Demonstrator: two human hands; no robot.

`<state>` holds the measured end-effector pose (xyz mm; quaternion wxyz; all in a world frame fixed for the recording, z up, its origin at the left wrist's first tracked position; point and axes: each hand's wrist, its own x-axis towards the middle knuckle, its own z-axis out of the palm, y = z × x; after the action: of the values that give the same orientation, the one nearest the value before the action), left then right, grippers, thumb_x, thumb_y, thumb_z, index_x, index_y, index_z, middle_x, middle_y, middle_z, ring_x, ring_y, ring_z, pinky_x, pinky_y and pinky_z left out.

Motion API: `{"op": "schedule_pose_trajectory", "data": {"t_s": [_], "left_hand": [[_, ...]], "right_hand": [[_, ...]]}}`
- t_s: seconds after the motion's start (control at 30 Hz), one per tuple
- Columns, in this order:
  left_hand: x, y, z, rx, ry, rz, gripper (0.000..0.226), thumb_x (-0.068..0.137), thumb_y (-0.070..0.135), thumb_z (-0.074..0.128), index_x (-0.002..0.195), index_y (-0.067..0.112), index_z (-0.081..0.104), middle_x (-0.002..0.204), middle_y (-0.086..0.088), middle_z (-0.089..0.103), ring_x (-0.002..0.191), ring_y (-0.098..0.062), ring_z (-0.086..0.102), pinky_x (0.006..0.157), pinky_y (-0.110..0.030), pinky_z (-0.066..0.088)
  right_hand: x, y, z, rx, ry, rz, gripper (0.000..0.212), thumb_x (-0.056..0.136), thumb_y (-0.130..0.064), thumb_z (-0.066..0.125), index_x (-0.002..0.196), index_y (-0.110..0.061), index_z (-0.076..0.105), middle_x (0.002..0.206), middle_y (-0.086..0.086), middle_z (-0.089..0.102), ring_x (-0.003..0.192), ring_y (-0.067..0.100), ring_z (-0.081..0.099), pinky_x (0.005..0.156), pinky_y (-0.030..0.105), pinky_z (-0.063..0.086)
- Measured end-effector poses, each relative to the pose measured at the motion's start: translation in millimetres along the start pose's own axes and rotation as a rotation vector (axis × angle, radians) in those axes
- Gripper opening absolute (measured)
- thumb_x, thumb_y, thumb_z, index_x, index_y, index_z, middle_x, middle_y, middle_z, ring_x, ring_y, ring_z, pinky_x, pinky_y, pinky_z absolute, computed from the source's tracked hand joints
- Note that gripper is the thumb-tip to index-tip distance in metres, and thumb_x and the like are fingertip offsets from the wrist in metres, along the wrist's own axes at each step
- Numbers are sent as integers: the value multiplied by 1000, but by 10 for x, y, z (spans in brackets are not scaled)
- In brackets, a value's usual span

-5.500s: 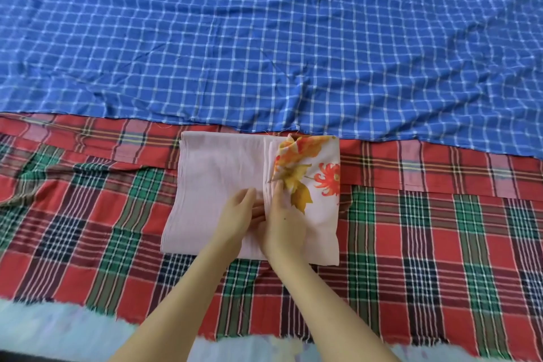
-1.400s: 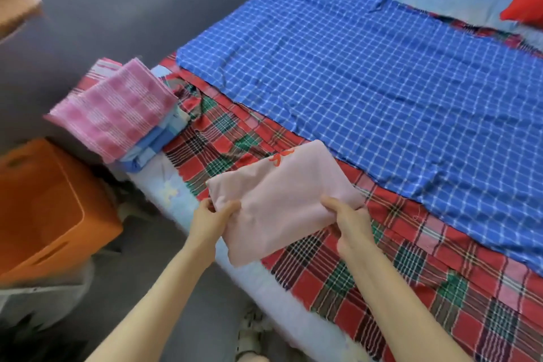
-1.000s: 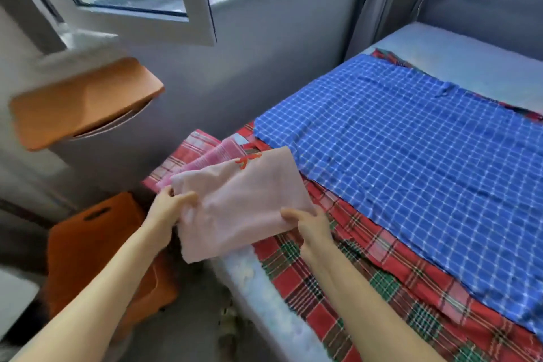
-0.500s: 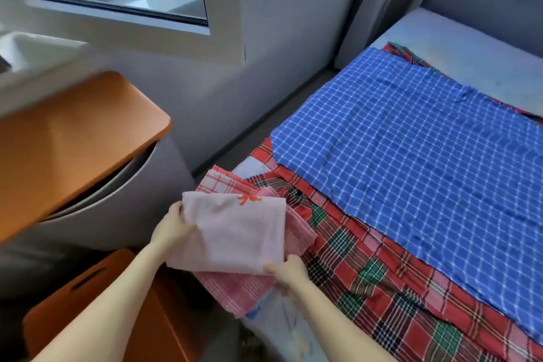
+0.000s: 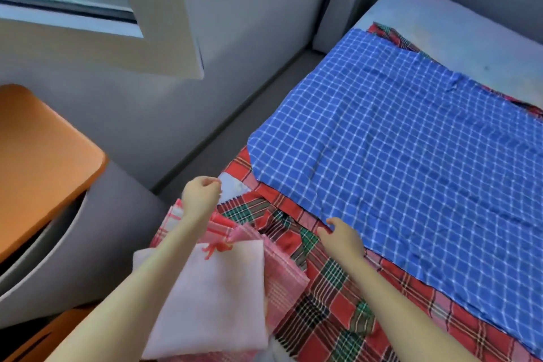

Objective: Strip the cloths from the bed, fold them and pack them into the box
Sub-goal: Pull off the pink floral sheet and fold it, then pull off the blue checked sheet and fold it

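Your left hand [image 5: 201, 198] hovers over the far side of the folded pile, fingers curled in with nothing in them. Your right hand [image 5: 342, 236] is half open, fingertips at the near-left edge of the blue checked cloth [image 5: 411, 156], with no grip I can see. The pink folded cloth [image 5: 217, 297] lies on the pink-checked pile [image 5: 282, 285] at the bed's near-left corner, seemingly hanging past the edge, and not in the box, probably the orange strip [image 5: 26, 345] at near left. If you pinch the red tartan cloth [image 5: 332, 297] along with the blue, the pull would likely drag the pile off the corner. Your left forearm crosses the pink cloth and could sweep it off.
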<state>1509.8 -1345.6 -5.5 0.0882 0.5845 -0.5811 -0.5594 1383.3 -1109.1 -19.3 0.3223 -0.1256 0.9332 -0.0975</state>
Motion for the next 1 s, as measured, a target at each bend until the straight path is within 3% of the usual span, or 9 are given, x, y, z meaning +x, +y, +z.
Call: {"op": "schedule_pose_trajectory", "data": {"t_s": [0.1, 0.27, 0.33, 0.4, 0.47, 0.57, 0.7, 0.83, 1.0], "left_hand": [[469, 29, 612, -280, -139, -336, 17, 92, 3, 47, 77, 6, 54, 58, -3, 53, 50, -14, 50, 50, -23, 42], [966, -95, 1320, -314, -175, -431, 32, 93, 7, 52, 124, -3, 52, 93, -13, 60, 83, -27, 64, 54, -25, 47], [1106, -103, 1505, -422, -206, -524, 36, 95, 8, 49, 128, -6, 43, 117, -22, 54, 60, -23, 62, 37, -21, 45], [1166, -73, 1653, -575, -252, -675, 24, 98, 15, 48, 107, -7, 46, 97, -23, 59, 30, -14, 45, 32, -14, 36], [1216, -93, 1754, -680, -296, -809, 23, 96, 19, 52, 86, -2, 50, 70, -13, 59, 29, -13, 46, 37, -13, 31], [1186, -179, 1847, -515, -213, -782, 21, 93, 16, 53, 76, 5, 46, 68, -3, 43, 45, -11, 40, 38, -17, 28], [1206, -379, 1884, -309, -43, -648, 26, 93, 8, 48, 70, 14, 37, 64, -2, 24, 51, -14, 21, 43, -23, 24], [1240, -235, 1886, -504, -145, -774, 23, 95, 23, 54, 80, 6, 49, 69, -7, 51, 66, -20, 51, 60, -24, 52], [1270, 38, 1804, -713, -237, -841, 38, 88, 30, 62, 58, 15, 45, 30, 3, 40, 36, -10, 41, 54, -17, 30]], "right_hand": [[376, 22, 54, -229, 54, -102, 40, 99, -33, 46, 135, -17, 45, 124, 3, 59, 100, 23, 59, 73, 31, 47], [1022, -208, 328, -355, 56, -275, 52, 97, -39, 48, 142, -17, 35, 139, 3, 47, 125, 24, 45, 102, 37, 40], [1255, -292, 465, -400, 46, -314, 63, 95, -44, 49, 147, -17, 25, 145, 6, 38, 131, 27, 38, 109, 40, 33], [1448, -383, 573, -428, 74, -344, 70, 93, -49, 50, 148, -18, 20, 146, 8, 35, 133, 30, 35, 111, 43, 29], [1613, -478, 657, -459, 129, -394, 71, 92, -50, 50, 147, -18, 20, 141, 9, 39, 129, 31, 38, 108, 43, 30], [1797, -589, 769, -570, 151, -430, 59, 91, -44, 55, 138, -16, 34, 129, 9, 48, 117, 30, 47, 99, 44, 36], [1908, -666, 762, -557, 234, -472, 19, 65, -17, 81, 73, -15, 64, 75, 3, 61, 70, 23, 59, 70, 38, 50], [1867, -666, 591, -284, 232, -512, 36, 44, -9, 89, 45, -16, 54, 47, -1, 50, 44, 19, 52, 49, 26, 45], [1749, -601, 238, -92, 123, -518, 37, 96, -17, 48, 60, -14, 43, 68, -3, 44, 77, 22, 48, 69, 32, 36]]}}
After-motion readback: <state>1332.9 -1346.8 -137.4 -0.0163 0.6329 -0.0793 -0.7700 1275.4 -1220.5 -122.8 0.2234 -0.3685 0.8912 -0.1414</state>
